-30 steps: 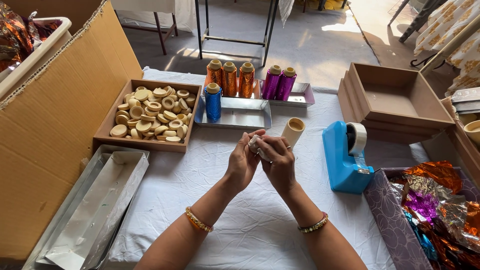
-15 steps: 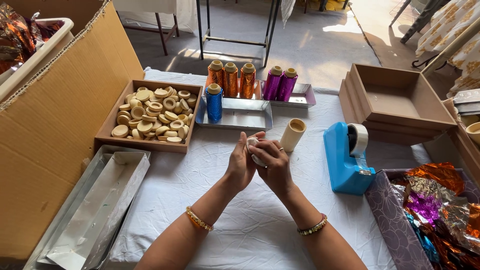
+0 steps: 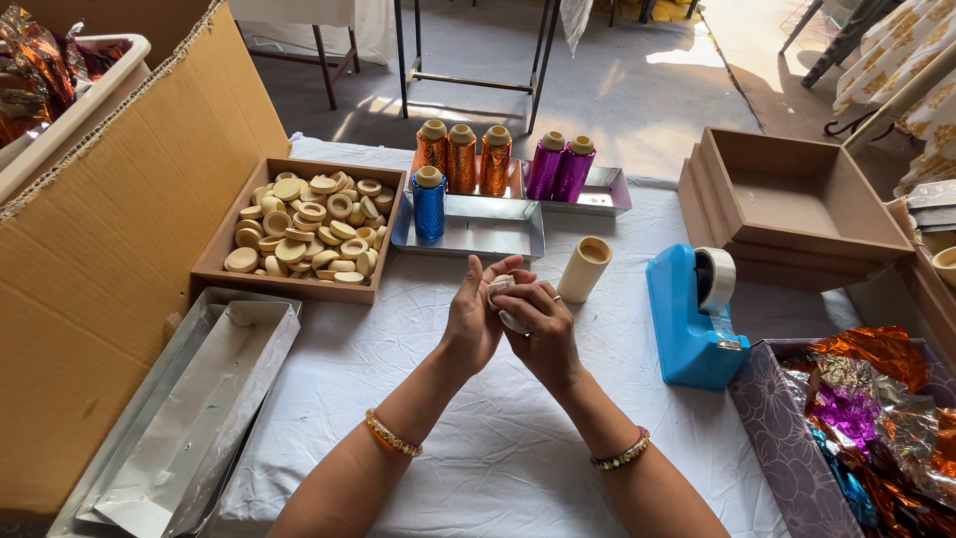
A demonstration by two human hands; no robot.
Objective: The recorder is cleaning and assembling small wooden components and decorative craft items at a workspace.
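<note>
Since a second ago your hands dropped slightly toward you; the small white piece stays pinched between them, table items unchanged.

Left to right:
- Cardboard wall [image 3: 110, 249] fills the left edge; silver foil trays [image 3: 189, 399] lie lower left, just beside it.
- Wooden box of pale round discs [image 3: 304, 234] sits upper left of centre.
- Blue spool [image 3: 428, 202] stands upright on the metal tray [image 3: 493, 234]; orange spools [image 3: 463, 157] and purple spools [image 3: 561, 165] stand behind it.
- Your left hand [image 3: 473, 319] has its fingers curled against the small white piece [image 3: 501, 299], thumb up. Your right hand [image 3: 543, 329] has its fingers closed over the same piece from the right. Piece is at frame centre, above the white cloth [image 3: 498, 448]; mostly hidden, so can't tell its long axis or which way it points.
- Cream tube [image 3: 585, 269] stands just right of your hands, tilted slightly, open end up.
- Blue tape dispenser [image 3: 692, 319] is right of centre, empty wooden trays [image 3: 797, 204] upper right, box of coloured foil [image 3: 856, 428] lower right.

Open cloth lies below and left of your hands; right side is tighter.
</note>
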